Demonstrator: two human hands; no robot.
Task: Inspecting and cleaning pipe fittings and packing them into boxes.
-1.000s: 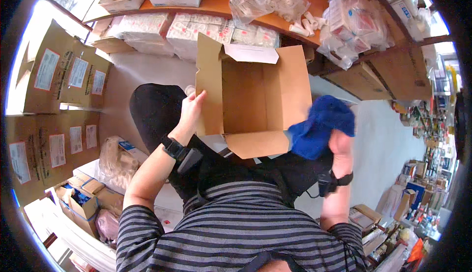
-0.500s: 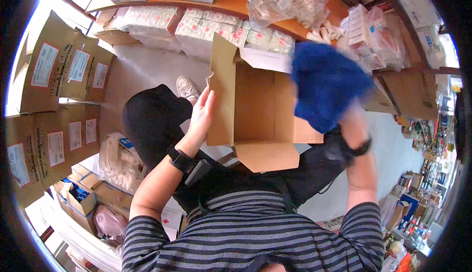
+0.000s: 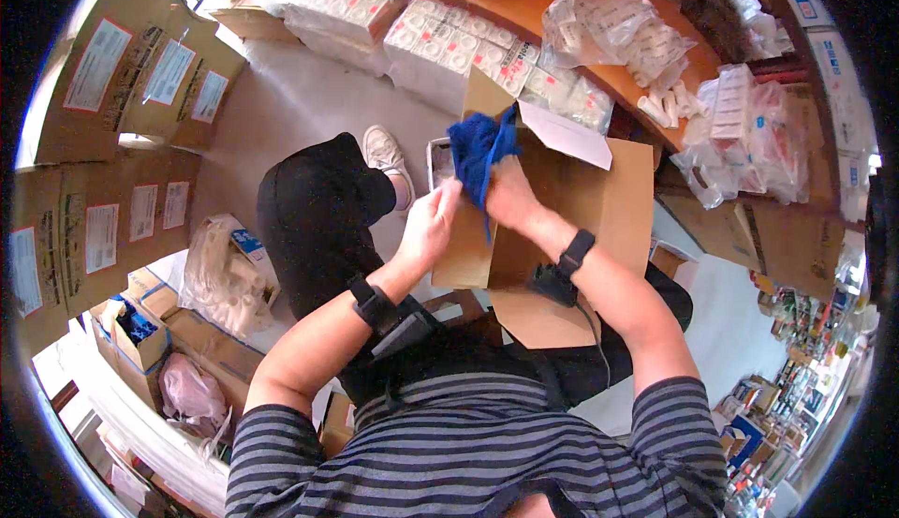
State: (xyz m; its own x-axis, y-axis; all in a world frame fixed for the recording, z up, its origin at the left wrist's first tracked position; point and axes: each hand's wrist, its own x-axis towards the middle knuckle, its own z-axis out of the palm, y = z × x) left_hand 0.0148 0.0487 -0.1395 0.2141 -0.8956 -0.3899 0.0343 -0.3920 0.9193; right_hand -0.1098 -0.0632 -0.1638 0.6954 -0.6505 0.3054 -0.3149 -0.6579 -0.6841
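An open cardboard box [image 3: 571, 204] sits between my legs with its flaps spread out. My right hand [image 3: 512, 198] is closed on a bunched blue cloth [image 3: 478, 148], which it presses against the inner face of the box's left flap. At the outer edge of that flap, my left hand [image 3: 433, 226] grips the cardboard, its fingertips close to the cloth. A small white-edged object [image 3: 440, 164] shows just beyond the flap; its kind is unclear. The right forearm crosses over the box opening and hides part of the inside.
Stacked cartons [image 3: 140, 78] with labels stand at the left. Wrapped packs of white rolls [image 3: 449, 45] line the floor under a wooden shelf [image 3: 524, 3], which carries plastic-bagged goods [image 3: 613, 36]. A bag of pale items [image 3: 220, 274] lies by the left cartons. Crowded small goods [image 3: 810, 331] fill the right.
My right hand has brought the blue cloth from the box's right side across to its left flap. The view has shifted, and the box appears farther right.
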